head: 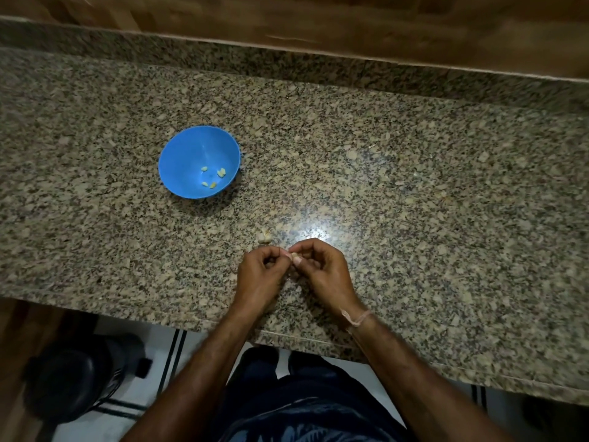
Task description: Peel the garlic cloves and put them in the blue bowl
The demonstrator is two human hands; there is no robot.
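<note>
Near the table's front edge, your left hand and right hand meet, each grip pinching one garlic clove between fingertips. Just beyond, at 11 o'clock, loose garlic lies on the table. Farther off at 10 o'clock, the blue bowl holds several peeled cloves.

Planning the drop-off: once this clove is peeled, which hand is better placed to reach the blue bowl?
Left, likely. The blue bowl lies far-left of both hands, nearer the left hand; the right hand would have to cross over. Both pinch the garlic clove now.
</note>
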